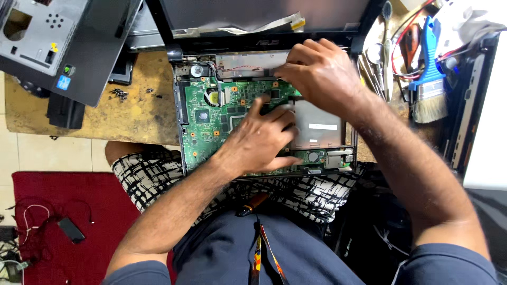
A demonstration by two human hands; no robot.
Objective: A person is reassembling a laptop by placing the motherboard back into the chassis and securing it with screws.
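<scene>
Both your hands rest on the opened laptop chassis (pixel 182 113) that lies half on the bench (pixel 140 113) and half over your lap. Your left hand (pixel 261 140) lies flat, palm down, fingers loosely spread and pressing on the green circuit board (pixel 208 119) at the edge of the grey metal drive plate (pixel 319 126); it grips nothing that you can see. Your right hand (pixel 319 74) is curled, its fingertips pinched down at the top edge of the board beside the silver shield (pixel 248 63); whether anything small is between those fingertips you cannot tell.

The board lies directly under both hands, its long axis running side to side between them, and the spot being worked sits just ahead of your left hand and under the right fingertips, so the right hand is the nearer one.

A white rectangular label (pixel 322 126) sits on the drive plate just right of your left hand. Far to the left of the left hand, a grey laptop cover (pixel 53 42) carries a small blue square sticker (pixel 63 83) and a small green-and-black one (pixel 68 69). Loose black screws (pixel 120 94) lie between that cover and the chassis. To the right of your right hand lies a blue-handled brush (pixel 430 79) among metal tools (pixel 377 58).
</scene>
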